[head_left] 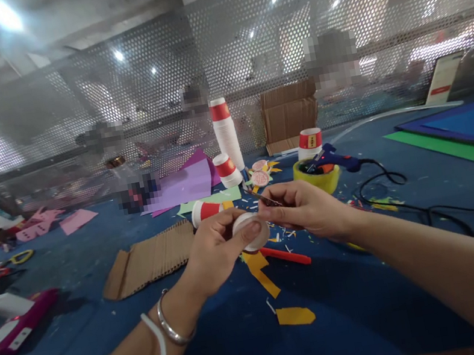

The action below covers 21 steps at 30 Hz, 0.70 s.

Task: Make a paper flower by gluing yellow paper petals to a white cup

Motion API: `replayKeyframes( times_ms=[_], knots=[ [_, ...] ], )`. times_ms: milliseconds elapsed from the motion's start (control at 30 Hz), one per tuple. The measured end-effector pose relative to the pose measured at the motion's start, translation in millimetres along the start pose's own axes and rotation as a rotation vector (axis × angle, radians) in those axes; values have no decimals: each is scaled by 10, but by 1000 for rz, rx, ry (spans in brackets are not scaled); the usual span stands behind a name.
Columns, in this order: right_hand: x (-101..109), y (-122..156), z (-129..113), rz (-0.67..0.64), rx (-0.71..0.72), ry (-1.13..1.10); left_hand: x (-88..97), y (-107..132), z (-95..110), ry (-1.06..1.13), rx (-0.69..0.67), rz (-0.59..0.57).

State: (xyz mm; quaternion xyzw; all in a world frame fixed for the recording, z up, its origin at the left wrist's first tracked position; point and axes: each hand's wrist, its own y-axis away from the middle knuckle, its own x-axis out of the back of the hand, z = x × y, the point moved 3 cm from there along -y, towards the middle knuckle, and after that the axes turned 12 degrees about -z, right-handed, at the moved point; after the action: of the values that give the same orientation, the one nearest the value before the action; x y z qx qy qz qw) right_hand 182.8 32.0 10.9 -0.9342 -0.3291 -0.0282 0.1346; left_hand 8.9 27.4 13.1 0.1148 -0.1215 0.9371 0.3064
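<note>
My left hand (pixel 215 248) is closed around a red and white paper cup (pixel 213 212), turned so its white bottom (pixel 252 228) faces my right hand. My right hand (pixel 304 208) is closed on a pair of scissors (pixel 263 197), whose blades point up and left past the cup's bottom. Both hands hover over a blue table (pixel 355 303). Yellow paper scraps (pixel 294 315) and a red strip (pixel 285 256) lie just below the hands.
A stack of paper cups (pixel 225 133) and single cups (pixel 227 170) (pixel 310 143) stand behind. A blue glue gun (pixel 334 157) rests on a yellow tape roll (pixel 320 178), its black cord (pixel 407 205) trailing right. Corrugated cardboard (pixel 150 260) lies left, coloured sheets (pixel 462 131) right, a mesh screen behind.
</note>
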Motion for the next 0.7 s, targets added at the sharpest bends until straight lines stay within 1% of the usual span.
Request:
replayKeyframes(
  times_ms=[133, 267, 400, 500, 600, 700],
  knots=[
    [1, -13, 7, 9, 28, 62, 8, -4, -9, -71, -32, 17],
    [-9, -5, 13, -28, 20, 11, -5, 23, 25, -148, -56, 18],
    [-20, 9, 31, -102, -12, -77, -28, 39, 64, -74, -59, -36],
    [-5, 8, 41, -70, -21, -62, -31, 31, 55, 5, -32, -59],
    [18, -1, 42, -5, -4, -13, -4, 13, 7, 84, -12, 10],
    [26, -12, 51, 9, 18, 49, 35, -8, -43, 140, -33, 80]
  ],
)
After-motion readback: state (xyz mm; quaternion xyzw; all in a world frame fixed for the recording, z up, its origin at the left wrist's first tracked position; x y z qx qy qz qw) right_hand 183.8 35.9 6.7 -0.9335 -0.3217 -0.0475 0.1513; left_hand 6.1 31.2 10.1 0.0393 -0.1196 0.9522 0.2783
